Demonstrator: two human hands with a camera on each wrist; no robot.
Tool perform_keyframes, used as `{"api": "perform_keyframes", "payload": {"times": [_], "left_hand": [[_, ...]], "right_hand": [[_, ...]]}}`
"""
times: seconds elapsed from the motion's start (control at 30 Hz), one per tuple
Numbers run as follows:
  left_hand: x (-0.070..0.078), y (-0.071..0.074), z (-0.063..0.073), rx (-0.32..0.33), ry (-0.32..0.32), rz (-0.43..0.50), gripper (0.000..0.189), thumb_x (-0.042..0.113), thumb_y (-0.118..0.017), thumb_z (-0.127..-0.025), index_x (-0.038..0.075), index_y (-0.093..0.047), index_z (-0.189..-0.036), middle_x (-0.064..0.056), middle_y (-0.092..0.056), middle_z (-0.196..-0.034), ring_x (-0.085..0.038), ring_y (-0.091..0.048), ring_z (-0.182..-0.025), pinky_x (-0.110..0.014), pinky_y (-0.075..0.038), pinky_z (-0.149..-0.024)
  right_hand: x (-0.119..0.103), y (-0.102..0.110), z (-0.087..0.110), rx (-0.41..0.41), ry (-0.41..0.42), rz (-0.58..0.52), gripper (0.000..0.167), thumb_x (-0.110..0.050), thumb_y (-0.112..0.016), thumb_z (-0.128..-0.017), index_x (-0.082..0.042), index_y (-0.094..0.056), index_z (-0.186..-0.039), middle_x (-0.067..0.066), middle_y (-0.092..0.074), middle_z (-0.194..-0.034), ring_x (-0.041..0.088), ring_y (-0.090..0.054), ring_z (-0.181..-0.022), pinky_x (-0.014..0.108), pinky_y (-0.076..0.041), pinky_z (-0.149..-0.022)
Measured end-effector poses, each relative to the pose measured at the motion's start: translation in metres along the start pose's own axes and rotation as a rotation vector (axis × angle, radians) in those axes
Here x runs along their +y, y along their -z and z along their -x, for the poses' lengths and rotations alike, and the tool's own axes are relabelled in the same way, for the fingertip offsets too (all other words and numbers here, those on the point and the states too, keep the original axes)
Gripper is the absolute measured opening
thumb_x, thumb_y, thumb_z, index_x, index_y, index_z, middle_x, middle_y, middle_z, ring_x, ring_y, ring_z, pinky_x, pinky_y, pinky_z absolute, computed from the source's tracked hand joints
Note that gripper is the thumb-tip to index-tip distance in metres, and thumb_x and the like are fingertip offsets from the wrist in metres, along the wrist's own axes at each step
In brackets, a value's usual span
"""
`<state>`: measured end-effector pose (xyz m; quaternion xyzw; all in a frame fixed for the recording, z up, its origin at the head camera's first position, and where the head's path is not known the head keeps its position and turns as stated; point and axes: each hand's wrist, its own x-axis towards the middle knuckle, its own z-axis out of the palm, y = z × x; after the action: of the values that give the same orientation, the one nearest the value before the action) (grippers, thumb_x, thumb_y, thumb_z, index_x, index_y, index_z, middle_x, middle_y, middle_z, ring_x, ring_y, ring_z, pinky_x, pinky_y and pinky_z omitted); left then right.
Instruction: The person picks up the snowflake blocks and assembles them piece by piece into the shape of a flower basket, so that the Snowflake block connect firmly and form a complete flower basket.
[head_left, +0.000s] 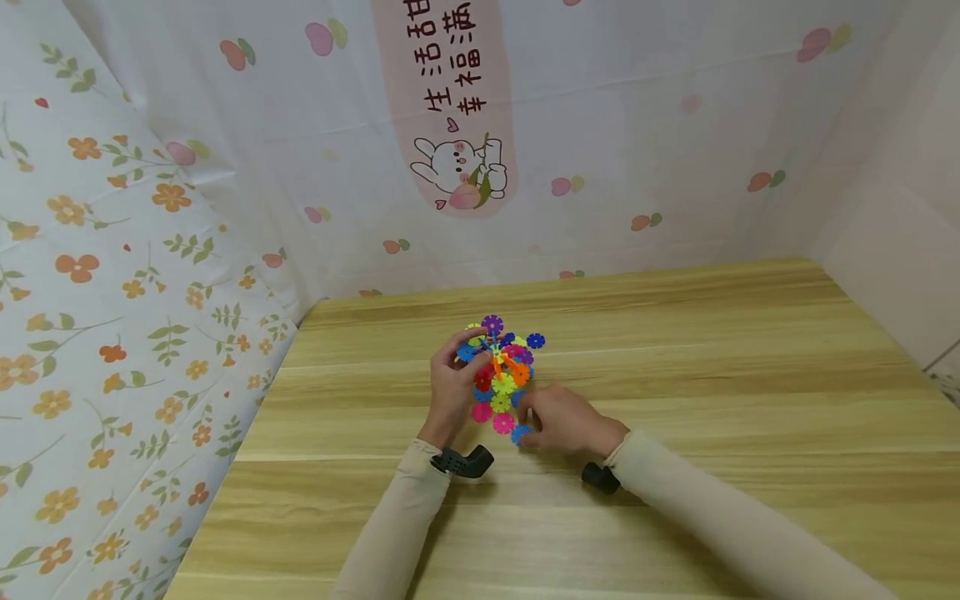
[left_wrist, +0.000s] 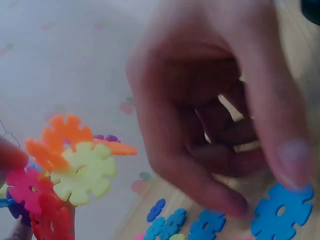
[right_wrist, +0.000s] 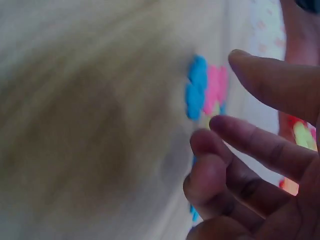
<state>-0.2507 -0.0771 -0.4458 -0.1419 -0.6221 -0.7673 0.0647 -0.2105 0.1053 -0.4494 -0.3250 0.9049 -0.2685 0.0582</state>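
In the head view my left hand (head_left: 447,390) pinches an upright cluster of interlocked flower-shaped plastic discs (head_left: 496,353) between thumb and fingers. Orange, pale yellow, pink and red discs of this cluster (left_wrist: 82,175) show in the left wrist view, beside a fingertip. My right hand (head_left: 566,419) is low over the table, its thumb close to a loose blue disc (left_wrist: 270,222); whether they touch I cannot tell. Seen from the right wrist, the thumb and the bent fingers (right_wrist: 250,140) stand apart with nothing between them.
Several loose discs lie on the wooden table between the hands, among them a pink disc (head_left: 503,423) and a yellow-green disc (head_left: 500,402). A printed cloth (head_left: 600,125) hangs behind the table, and a floral cloth (head_left: 112,333) is at the left.
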Motion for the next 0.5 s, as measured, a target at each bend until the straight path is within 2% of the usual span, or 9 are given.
{"api": "perform_keyframes", "payload": {"times": [0.1, 0.2, 0.33, 0.5], "left_hand": [[0.000, -0.001, 0.000, 0.004, -0.002, 0.012, 0.029, 0.002, -0.062, -0.088, 0.002, -0.061, -0.116, -0.017, -0.053, -0.103, -0.016, -0.051, -0.068, -0.021, -0.047, -0.060], [-0.001, -0.002, 0.001, 0.005, -0.003, 0.010, 0.029, 0.002, -0.062, -0.087, 0.002, -0.061, -0.116, -0.018, -0.052, -0.104, -0.017, -0.052, -0.069, -0.022, -0.049, -0.064], [-0.002, -0.003, 0.002, 0.006, -0.008, 0.003, 0.029, 0.001, -0.063, -0.086, 0.001, -0.061, -0.115, -0.015, -0.053, -0.111, -0.018, -0.054, -0.075, -0.024, -0.051, -0.070], [-0.003, -0.004, 0.002, 0.009, -0.012, 0.014, 0.028, -0.001, -0.063, -0.085, -0.002, -0.061, -0.114, -0.014, -0.053, -0.117, -0.017, -0.051, -0.073, -0.022, -0.050, -0.069]], "right_hand": [[-0.007, -0.007, -0.001, 0.015, -0.013, 0.093, 0.027, -0.027, -0.080, -0.072, -0.011, -0.063, -0.085, -0.006, -0.051, -0.067, 0.010, -0.045, -0.059, 0.024, -0.040, -0.052], [-0.010, -0.010, -0.003, 0.000, -0.043, 0.114, 0.025, -0.022, -0.080, -0.071, -0.011, -0.060, -0.082, -0.005, -0.050, -0.068, 0.012, -0.045, -0.061, 0.026, -0.040, -0.052], [-0.010, -0.006, -0.003, -0.053, -0.073, 0.081, 0.025, -0.008, -0.078, -0.068, -0.013, -0.054, -0.075, -0.005, -0.045, -0.065, 0.013, -0.043, -0.060, 0.026, -0.038, -0.052], [-0.004, 0.002, 0.003, -0.112, -0.048, -0.035, 0.029, 0.004, -0.074, -0.066, -0.012, -0.052, -0.077, -0.003, -0.047, -0.065, 0.012, -0.043, -0.058, 0.024, -0.038, -0.052]]}}
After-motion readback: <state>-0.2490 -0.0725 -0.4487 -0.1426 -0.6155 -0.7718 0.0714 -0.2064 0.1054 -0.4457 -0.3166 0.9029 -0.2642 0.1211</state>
